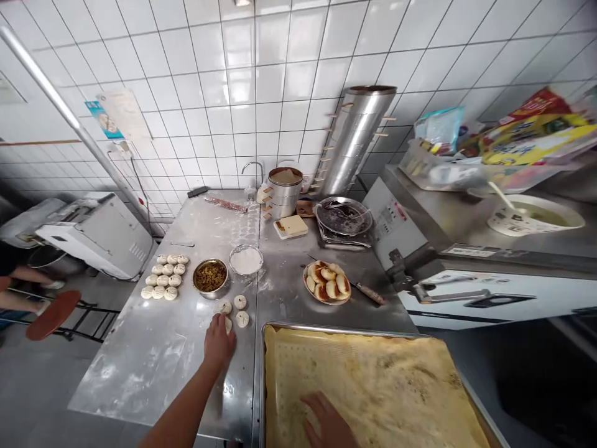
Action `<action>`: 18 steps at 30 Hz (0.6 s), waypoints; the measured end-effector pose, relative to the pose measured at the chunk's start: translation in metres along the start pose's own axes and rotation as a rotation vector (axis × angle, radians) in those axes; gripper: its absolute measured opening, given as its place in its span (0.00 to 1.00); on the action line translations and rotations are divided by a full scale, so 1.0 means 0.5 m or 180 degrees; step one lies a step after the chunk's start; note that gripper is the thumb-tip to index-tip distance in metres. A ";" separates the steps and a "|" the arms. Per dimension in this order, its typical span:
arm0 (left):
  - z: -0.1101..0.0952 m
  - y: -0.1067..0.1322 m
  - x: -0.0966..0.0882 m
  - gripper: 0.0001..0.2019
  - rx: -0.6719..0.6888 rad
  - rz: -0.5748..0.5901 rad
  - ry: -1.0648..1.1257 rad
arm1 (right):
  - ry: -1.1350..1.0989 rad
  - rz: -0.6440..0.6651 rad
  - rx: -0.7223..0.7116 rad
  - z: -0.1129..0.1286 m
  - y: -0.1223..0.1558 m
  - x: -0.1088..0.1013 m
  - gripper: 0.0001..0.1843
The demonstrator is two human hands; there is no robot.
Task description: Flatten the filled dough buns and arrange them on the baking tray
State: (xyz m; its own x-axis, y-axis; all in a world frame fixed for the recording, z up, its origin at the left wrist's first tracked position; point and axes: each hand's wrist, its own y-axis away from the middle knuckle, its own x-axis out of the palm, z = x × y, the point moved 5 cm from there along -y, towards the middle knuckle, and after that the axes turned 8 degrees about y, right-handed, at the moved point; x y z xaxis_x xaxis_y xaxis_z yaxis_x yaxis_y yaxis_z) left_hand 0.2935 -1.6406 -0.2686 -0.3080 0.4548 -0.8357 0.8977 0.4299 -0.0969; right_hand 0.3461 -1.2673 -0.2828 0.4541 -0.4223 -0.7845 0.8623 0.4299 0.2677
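My left hand (218, 341) reaches over the steel table (153, 354), its fingers closed down on a small round dough piece (228, 324) that it mostly hides. Two more dough pieces (240, 302) lie just beyond it. My right hand (326, 420) lies flat, fingers spread, on the stained paper lining a large baking tray (373, 386) at the front right. A steel bowl of brown filling (210, 276) and a bowl of flour (246, 259) stand further back.
Several shaped buns (164, 275) sit in rows at the left. A plate of browned buns (326, 282) and a knife (368, 291) lie mid-right. Metal cylinders (284, 186), a pan (344, 216) and an oven (466, 274) stand behind. A red stool (51, 314) is at the left.
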 end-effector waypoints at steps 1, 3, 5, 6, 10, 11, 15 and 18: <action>0.011 -0.017 0.008 0.29 0.0086 0.0070 0.0040 | -0.0104 0.0015 -0.0031 0.087 -0.050 0.005 0.26; 0.024 -0.022 0.011 0.26 0.0196 0.0106 0.0259 | -0.0274 -0.0240 -0.0254 0.239 -0.155 0.024 0.25; 0.042 -0.007 -0.005 0.23 -0.0078 -0.0024 0.0640 | -0.0153 -0.0470 -0.0225 0.336 -0.256 0.061 0.28; 0.056 0.004 -0.014 0.22 -0.0382 -0.0089 0.0874 | -0.0051 -0.0548 -0.0186 0.366 -0.302 0.082 0.30; 0.121 0.064 -0.026 0.25 -0.1851 -0.0014 0.2403 | 0.0317 -0.0652 0.0075 0.407 -0.432 0.139 0.34; 0.131 0.079 -0.029 0.27 -0.2031 0.0054 0.2708 | 0.0353 -0.0682 0.0115 0.407 -0.450 0.142 0.33; 0.128 0.127 -0.087 0.33 -0.1883 0.0250 0.2082 | 0.0302 -0.0678 0.0131 0.400 -0.457 0.126 0.27; 0.067 0.146 -0.135 0.34 -0.1556 0.0054 0.1229 | -0.0198 -0.0860 0.0080 0.383 -0.389 0.087 0.23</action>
State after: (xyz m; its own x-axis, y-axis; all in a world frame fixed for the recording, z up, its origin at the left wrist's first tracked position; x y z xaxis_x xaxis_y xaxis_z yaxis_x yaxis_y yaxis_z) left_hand 0.3904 -1.6660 -0.2374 -0.4686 0.6747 -0.5703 0.6836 0.6859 0.2497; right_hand 0.2412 -1.5220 -0.2618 0.2192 -0.5676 -0.7936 0.9589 0.2755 0.0678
